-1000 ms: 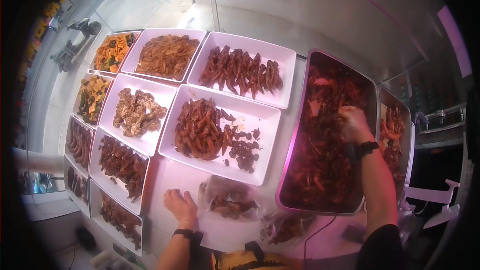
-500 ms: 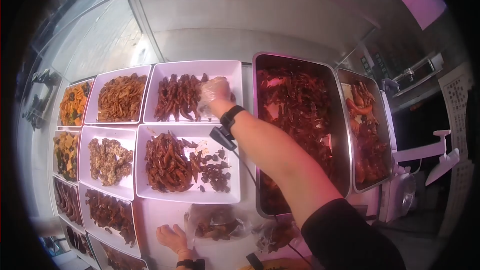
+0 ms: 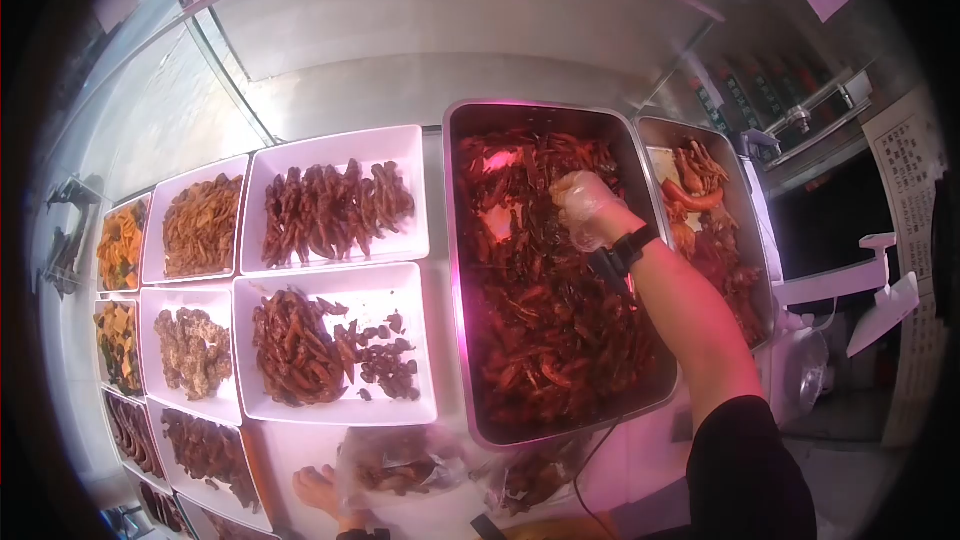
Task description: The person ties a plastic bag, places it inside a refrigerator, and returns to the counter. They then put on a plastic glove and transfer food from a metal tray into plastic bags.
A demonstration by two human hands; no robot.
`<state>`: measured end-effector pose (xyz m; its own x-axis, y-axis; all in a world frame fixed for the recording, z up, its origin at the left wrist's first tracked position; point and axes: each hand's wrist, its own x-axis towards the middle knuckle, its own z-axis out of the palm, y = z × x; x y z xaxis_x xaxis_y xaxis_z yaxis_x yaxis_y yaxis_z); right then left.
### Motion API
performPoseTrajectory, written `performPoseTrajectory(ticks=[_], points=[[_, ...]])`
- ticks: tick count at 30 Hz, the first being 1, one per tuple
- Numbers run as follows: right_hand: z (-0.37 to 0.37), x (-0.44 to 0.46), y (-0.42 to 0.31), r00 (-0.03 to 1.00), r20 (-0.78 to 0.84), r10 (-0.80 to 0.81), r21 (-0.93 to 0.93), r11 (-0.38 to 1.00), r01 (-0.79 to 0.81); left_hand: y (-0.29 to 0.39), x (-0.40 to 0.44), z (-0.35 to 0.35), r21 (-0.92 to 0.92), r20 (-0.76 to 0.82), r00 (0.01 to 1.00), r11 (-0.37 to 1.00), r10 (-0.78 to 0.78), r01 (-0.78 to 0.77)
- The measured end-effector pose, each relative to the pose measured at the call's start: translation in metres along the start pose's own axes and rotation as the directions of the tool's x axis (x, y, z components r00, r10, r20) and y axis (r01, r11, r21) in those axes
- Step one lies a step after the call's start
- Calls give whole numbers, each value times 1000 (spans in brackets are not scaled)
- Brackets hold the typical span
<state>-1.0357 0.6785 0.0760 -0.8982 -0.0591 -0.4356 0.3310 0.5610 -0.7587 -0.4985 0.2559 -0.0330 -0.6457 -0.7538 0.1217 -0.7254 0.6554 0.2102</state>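
My right hand (image 3: pixel 592 210), in a clear plastic glove, is down at the upper part of a large metal tray (image 3: pixel 455 270) of glossy red-brown braised meat pieces (image 3: pixel 530 340). Its fingers are curled closed; whatever is between them is hidden. My left hand (image 3: pixel 318 488) rests low on the white counter beside a clear plastic bag (image 3: pixel 400 462) of dark meat pieces. Its fingers are loosely bent and apart, with nothing visible in them. A white tray (image 3: pixel 415 240) with a row of dark braised meat sticks (image 3: pixel 335 208) stands left of the metal tray.
Below that row is another white tray (image 3: pixel 430 380) with wing-like pieces and small dark pieces. More food trays line the left side. A second bag (image 3: pixel 535 470) lies in front, and a narrower metal tray (image 3: pixel 650 130) stands right. Clear panels rise behind. A cable runs near my right arm.
My right hand has moved right from the white tray of meat sticks to the large metal tray. The camera view has turned right. My left hand stays beside the bag.
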Motion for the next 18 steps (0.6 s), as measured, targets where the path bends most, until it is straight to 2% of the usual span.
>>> performPoseTrajectory(ticks=[1,2,3,4,5,7,8,9,13,14,15,17,18], points=[[-15,-7,5,998,-57,28,-106,994,-33,-14,-2,10,24,-7,1000,1000,-1,1],[-26,-7,9,998,-53,31,-99,994,-37,-27,-4,20,49,-15,1000,999,-2,3],[-35,0,9,997,-71,-23,-395,919,-6,-30,-6,24,67,-2,1000,998,-13,13],[-42,7,8,994,-72,-83,-656,755,15,-31,-10,29,88,29,999,996,-31,29],[-44,17,9,994,-71,-82,-653,757,15,-26,-14,31,117,91,994,992,-61,50],[-40,34,13,963,-166,-213,-588,805,77,-19,-21,33,162,196,974,983,-114,83],[-38,44,14,984,-122,-127,-634,773,21,-19,-23,33,178,226,965,980,-133,93],[-27,47,10,985,-116,-127,-633,773,25,-18,-25,32,194,253,956,976,-148,100],[10,50,4,971,69,-228,-501,834,231,-21,-26,33,216,307,935,970,-177,112],[15,43,3,954,142,-263,-391,871,298,-22,-25,31,221,315,932,969,-180,112],[15,37,1,954,146,-261,-390,871,298,-24,-23,30,221,320,929,968,-184,115],[12,21,-5,908,374,-188,-448,821,354,-27,-21,30,230,335,922,966,-194,119],[8,7,-8,892,413,-184,-384,853,353,-29,-21,30,232,341,919,965,-197,121]])
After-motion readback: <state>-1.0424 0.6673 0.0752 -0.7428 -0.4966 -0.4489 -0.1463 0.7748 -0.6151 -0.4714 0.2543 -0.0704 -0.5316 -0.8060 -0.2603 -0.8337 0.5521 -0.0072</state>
